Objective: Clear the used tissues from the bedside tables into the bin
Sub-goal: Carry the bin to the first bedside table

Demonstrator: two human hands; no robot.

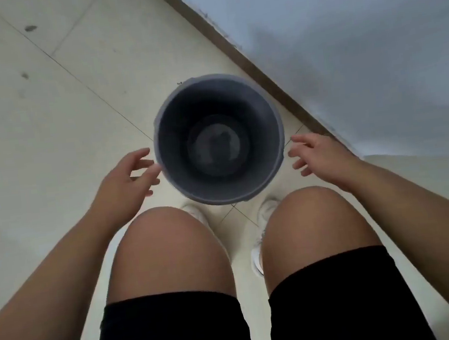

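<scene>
Dark grey round bin (219, 139) stands upright on the pale tiled floor (44, 120), near the brown skirting board (246, 55) of the wall (357, 43), just ahead of two white shoes (267, 209). Left hand (126, 181) beside its left rim, fingers loose and spread, fingertips at the rim. Right hand (319, 153) beside its right rim, fingers relaxed, holding nothing. Bare knees, black shorts (174, 332) below.

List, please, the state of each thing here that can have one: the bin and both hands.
bin: upright on the floor, no lid, nothing visible inside.
left hand: open, holds nothing, fingertips at the bin's side; contact unclear.
right hand: open, holds nothing, close beside the bin, a small gap showing.
</scene>
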